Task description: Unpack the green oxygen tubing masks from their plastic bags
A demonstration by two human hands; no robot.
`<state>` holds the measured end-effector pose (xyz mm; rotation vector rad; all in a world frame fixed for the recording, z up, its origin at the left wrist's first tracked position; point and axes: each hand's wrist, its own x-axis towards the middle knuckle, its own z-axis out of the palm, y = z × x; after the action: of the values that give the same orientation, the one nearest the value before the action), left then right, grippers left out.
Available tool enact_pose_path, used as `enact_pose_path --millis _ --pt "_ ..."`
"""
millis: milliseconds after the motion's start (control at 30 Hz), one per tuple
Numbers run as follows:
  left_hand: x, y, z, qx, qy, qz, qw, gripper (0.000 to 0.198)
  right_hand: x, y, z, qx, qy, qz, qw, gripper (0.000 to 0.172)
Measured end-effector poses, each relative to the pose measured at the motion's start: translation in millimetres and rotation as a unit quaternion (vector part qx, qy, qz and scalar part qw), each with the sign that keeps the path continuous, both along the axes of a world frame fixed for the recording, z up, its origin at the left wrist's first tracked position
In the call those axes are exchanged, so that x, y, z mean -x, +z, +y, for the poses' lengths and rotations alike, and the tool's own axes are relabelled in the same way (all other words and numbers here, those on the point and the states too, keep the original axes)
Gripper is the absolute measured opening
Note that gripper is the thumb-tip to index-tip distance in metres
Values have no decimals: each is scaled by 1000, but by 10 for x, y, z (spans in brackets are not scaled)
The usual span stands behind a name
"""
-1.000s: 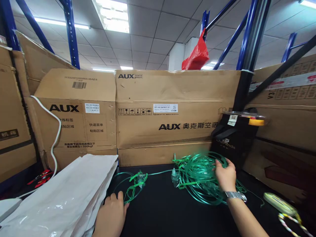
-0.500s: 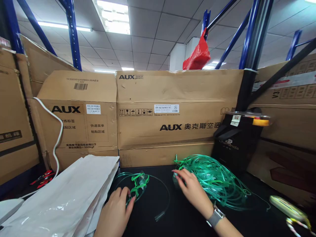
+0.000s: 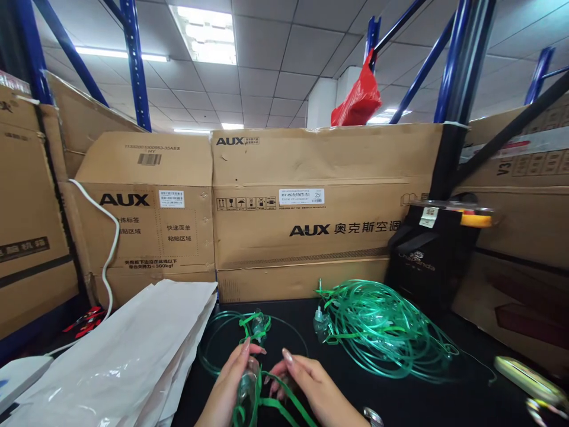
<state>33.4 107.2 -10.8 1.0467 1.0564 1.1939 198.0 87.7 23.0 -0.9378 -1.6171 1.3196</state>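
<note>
Near the front of the black table, my left hand [image 3: 229, 385] is closed around a clear green-tinted breathing mask [image 3: 247, 385] with green straps. My right hand [image 3: 313, 385] is just to its right, fingers curled at the mask's green strap [image 3: 291, 396]; the exact grip is partly hidden. Just beyond my hands lies another strapped mask [image 3: 258, 324] with a loop of thin clear tubing [image 3: 207, 344]. To the right is a tangled pile of green tubing [image 3: 382, 332], with one more clear mask [image 3: 320, 323] at its left edge.
White plastic bags [image 3: 133, 338] lie stacked at the left, beside a white cable [image 3: 109, 261]. Large cartons [image 3: 306, 160] wall off the back. A black bag [image 3: 413, 267] stands behind the pile, and a shiny yellow-green object [image 3: 528, 379] lies at the far right.
My right hand has come back from the tubing pile toward my left hand. A strapped mask now shows in my left hand, closer to me. The pile stays in place.
</note>
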Motion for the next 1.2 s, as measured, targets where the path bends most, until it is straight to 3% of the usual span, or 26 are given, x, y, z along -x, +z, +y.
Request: enact_pose_path --millis 133,267,500,633,733,833,967,1033,1100,1200 --pt "-51 -30 -52 -91 -3 76 993 51 26 -143 41 41 18 0 999 45" --pt "-34 -54 -50 -101 -33 87 991 49 13 -205 59 67 10 -39 997 41" --pt "-47 -122 -38 -75 -109 82 988 47 -61 -94 124 4 -86 -18 996 42" --pt "-75 -141 -45 -60 -87 73 992 48 -101 -68 163 -17 -135 -7 991 47" --pt "-69 -116 -29 -46 -64 57 995 48 -117 -31 141 -80 -154 -27 984 44" --pt "-47 -87 -8 -40 -49 40 997 48 -108 -26 101 -127 -101 -56 985 44" --pt "-21 -87 -4 -68 -12 29 997 44 -56 -121 78 -8 16 -69 997 50" --pt "-21 -102 -17 -82 4 28 996 41 -32 -166 74 -20 -13 -78 997 42" --pt "-30 -116 -35 -91 17 29 995 41 -20 -185 71 -83 -50 -98 991 32" --pt "-41 -121 -53 -103 28 31 994 42 -21 -201 69 -129 -16 -125 984 20"
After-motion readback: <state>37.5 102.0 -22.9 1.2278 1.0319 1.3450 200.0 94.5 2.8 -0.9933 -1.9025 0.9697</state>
